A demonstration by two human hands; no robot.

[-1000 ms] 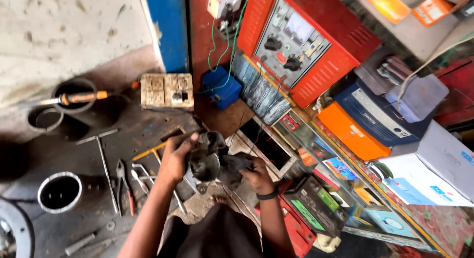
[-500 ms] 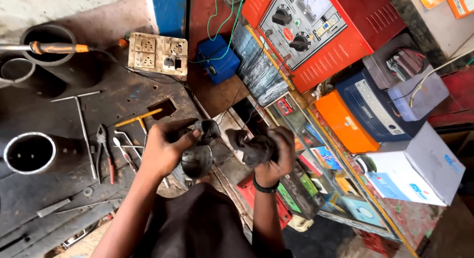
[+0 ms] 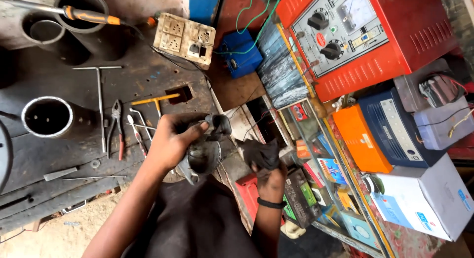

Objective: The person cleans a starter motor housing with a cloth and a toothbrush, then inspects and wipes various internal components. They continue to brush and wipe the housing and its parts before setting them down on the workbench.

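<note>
Presently, item one: my left hand [image 3: 170,142], clenched around a greasy metal housing [image 3: 203,157] with a round open bore, held just above the near edge of the surface [image 3: 74,154]. A dark knob-like end [image 3: 219,125] sticks up from the housing at about one o'clock of my knuckles.

Item two: my right hand [image 3: 269,176], at three o'clock of the housing and apart from it, closed on a dark rag [image 3: 261,153]; a black band sits on that wrist.

Item three, on the surface at nine o'clock of my left hand: red-handled pliers [image 3: 117,127], a long T-handled wrench [image 3: 98,97], a yellow-handled T-tool [image 3: 155,100], and a few thin picks between them. Further out at nine o'clock, a steel sleeve [image 3: 47,117] standing upright.

Item four, at twelve o'clock: a grimy switch-and-socket board [image 3: 183,37], a small blue box [image 3: 242,53] with green wires, and an orange-handled soldering iron [image 3: 79,14] lying across dark cylinders.

Item five, at two o'clock: a red metered unit [image 3: 375,33] with two black dials. Below it, an orange box [image 3: 360,137], a blue unit [image 3: 400,125], and a white carton [image 3: 429,199].
</note>
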